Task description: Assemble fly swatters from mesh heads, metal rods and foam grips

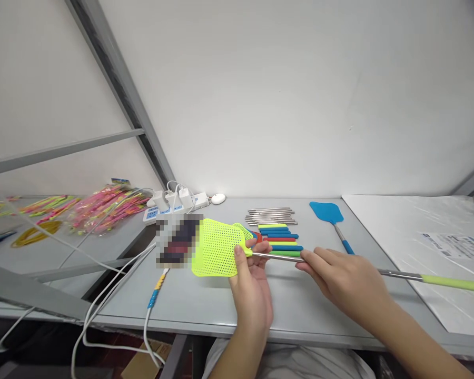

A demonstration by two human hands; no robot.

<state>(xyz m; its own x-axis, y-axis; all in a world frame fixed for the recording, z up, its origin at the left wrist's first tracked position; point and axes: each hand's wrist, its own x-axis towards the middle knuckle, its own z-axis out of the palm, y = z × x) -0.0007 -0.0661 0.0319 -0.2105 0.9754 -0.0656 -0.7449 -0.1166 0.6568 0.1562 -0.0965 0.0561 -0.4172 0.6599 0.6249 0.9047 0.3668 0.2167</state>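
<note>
Far left on the table, a yellow coil [35,235] lies in front of loose pink and lime strips, and a clear bag [105,210] packed with more of them sits just to its right. Next comes the power strip [169,211], loaded with white plugs, a white oval [218,199] just past its end. A cable [153,297] with yellow and blue wrapping runs up to a pixelated patch; what lies under that, you can't tell.

And here's the lime swatter [217,250], up in front of you above the near part of the table, its head pointing left! Your left hand [255,287], palm up, is clamped on its neck, thumb on top. Behind it peeks another lime head [243,229], with a bit of red beside it. Farther back lie the steel rods [270,216], side by side, and nearer you the handles [280,242] in blue, lime, red and green.

On to your right hand [342,276], fingers wrapped round the swatter's shaft, its lime grip stretching off right. Beyond that hand lies a blue swatter [327,211], and at far right a white sheet [403,226] bearing a printed label [456,245].
</note>
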